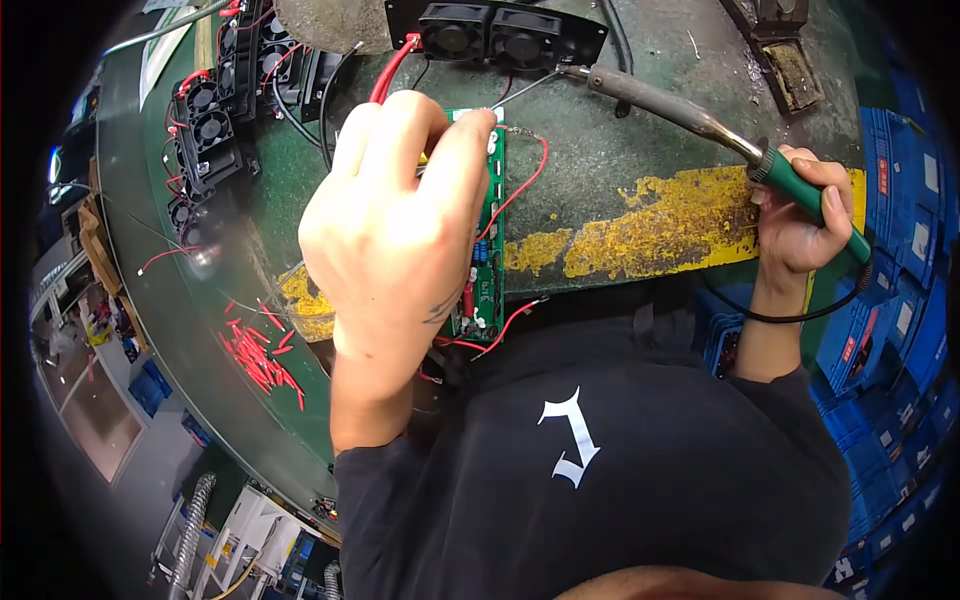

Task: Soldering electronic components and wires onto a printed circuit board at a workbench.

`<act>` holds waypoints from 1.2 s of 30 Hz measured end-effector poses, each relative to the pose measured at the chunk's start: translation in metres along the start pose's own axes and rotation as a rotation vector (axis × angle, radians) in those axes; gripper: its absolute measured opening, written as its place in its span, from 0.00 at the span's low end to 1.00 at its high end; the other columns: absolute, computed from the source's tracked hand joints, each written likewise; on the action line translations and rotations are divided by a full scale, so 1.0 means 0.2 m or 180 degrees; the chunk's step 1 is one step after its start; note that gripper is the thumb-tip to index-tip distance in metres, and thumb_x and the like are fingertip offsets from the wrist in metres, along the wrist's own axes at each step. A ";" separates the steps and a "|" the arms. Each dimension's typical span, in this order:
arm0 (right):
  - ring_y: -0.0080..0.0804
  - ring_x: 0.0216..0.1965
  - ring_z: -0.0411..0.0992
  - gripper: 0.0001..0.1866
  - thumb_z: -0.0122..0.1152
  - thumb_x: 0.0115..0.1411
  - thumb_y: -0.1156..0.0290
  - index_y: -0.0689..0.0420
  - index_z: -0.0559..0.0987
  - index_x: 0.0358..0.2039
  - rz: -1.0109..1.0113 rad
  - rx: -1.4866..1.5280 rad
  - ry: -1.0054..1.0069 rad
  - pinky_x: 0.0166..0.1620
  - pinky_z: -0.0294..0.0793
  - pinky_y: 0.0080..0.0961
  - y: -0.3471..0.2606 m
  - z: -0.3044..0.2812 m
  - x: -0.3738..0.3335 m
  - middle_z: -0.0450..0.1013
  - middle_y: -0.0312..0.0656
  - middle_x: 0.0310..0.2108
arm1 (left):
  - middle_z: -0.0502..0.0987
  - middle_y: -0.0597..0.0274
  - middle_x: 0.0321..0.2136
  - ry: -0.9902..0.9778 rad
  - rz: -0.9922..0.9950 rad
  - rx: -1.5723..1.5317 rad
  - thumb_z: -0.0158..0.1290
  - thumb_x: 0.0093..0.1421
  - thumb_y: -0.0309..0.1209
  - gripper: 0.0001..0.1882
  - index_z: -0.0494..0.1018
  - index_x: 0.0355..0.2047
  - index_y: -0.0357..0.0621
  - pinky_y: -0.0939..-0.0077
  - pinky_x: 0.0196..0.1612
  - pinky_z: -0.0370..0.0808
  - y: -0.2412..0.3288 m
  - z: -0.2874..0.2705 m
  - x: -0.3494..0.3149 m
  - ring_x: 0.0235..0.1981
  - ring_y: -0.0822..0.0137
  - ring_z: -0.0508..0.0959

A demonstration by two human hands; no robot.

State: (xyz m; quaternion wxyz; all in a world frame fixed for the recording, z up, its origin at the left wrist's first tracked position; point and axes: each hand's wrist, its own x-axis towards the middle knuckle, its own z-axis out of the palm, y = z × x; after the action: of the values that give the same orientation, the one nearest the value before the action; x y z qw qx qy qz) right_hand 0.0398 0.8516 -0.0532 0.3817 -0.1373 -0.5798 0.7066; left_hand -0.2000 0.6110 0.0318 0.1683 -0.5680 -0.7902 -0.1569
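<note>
My left hand (pixel 395 220) rests over a green circuit board (pixel 490 230) on the bench, its fingertips pinching at the board's far end where red wires (pixel 395 70) meet it. My right hand (pixel 805 215) grips the green handle of a soldering iron (pixel 660 105). The iron's thin tip reaches left to the board's top edge, right beside my left fingertips. Most of the board is hidden under my left hand. A thin red wire (pixel 528 185) loops off the board's right side.
A black twin-fan unit (pixel 495 35) lies just beyond the board. More fan units (pixel 215 110) are stacked at the far left. Cut red wire pieces (pixel 260 355) lie scattered on the green mat. Blue crates (pixel 900 300) stand at the right. A soldering stand (pixel 785 60) sits at the upper right.
</note>
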 end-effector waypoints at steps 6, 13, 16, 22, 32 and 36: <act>0.39 0.25 0.68 0.21 0.44 0.65 0.60 0.66 0.78 0.41 -0.0019 -0.0001 -0.0029 0.27 0.69 0.29 0.00 -0.01 0.00 0.74 0.57 0.31 | 0.70 0.68 0.26 0.0020 0.0079 0.0090 0.63 0.48 0.26 0.09 0.81 0.32 0.46 0.74 0.24 0.70 0.02 0.01 0.00 0.28 0.67 0.74; 0.38 0.25 0.68 0.21 0.44 0.66 0.60 0.66 0.77 0.41 -0.0082 0.0004 -0.0126 0.27 0.69 0.30 0.00 -0.01 0.00 0.74 0.57 0.30 | 0.70 0.67 0.26 -0.0013 0.0075 0.0196 0.61 0.48 0.27 0.09 0.81 0.32 0.46 0.73 0.25 0.71 0.03 0.00 0.00 0.28 0.67 0.74; 0.38 0.25 0.68 0.21 0.44 0.65 0.60 0.66 0.78 0.41 -0.0003 0.0009 0.0011 0.27 0.70 0.30 0.00 0.00 -0.01 0.74 0.57 0.30 | 0.69 0.67 0.26 -0.0121 0.0027 0.0227 0.61 0.48 0.27 0.09 0.82 0.33 0.47 0.74 0.26 0.71 0.04 -0.01 -0.01 0.29 0.67 0.74; 0.37 0.25 0.68 0.20 0.43 0.65 0.62 0.66 0.78 0.40 -0.0086 0.0001 -0.0095 0.27 0.69 0.28 0.00 0.00 0.00 0.74 0.57 0.29 | 0.70 0.67 0.27 -0.0129 -0.0103 0.0116 0.62 0.48 0.25 0.10 0.81 0.33 0.47 0.73 0.26 0.72 0.05 -0.03 -0.03 0.28 0.67 0.74; 0.38 0.25 0.68 0.21 0.44 0.65 0.60 0.66 0.78 0.40 -0.0140 0.0095 -0.0030 0.27 0.69 0.29 0.01 -0.02 -0.01 0.74 0.59 0.29 | 0.70 0.66 0.27 -0.0021 -0.0169 -0.0041 0.64 0.45 0.24 0.13 0.82 0.34 0.46 0.72 0.26 0.72 0.07 -0.06 -0.01 0.28 0.66 0.74; 0.40 0.25 0.70 0.22 0.44 0.65 0.58 0.65 0.78 0.41 -0.0097 0.0309 0.0335 0.27 0.71 0.29 0.02 -0.04 -0.02 0.75 0.61 0.32 | 0.70 0.67 0.27 0.0071 -0.0156 0.0007 0.64 0.45 0.24 0.13 0.82 0.34 0.46 0.73 0.26 0.72 0.08 -0.04 0.01 0.28 0.66 0.74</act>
State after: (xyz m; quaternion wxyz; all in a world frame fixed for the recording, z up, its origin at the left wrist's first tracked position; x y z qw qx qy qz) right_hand 0.0456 0.8549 -0.0593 0.4286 -0.1467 -0.5260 0.7198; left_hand -0.1853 0.6132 0.0412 0.1739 -0.5465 -0.8021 -0.1664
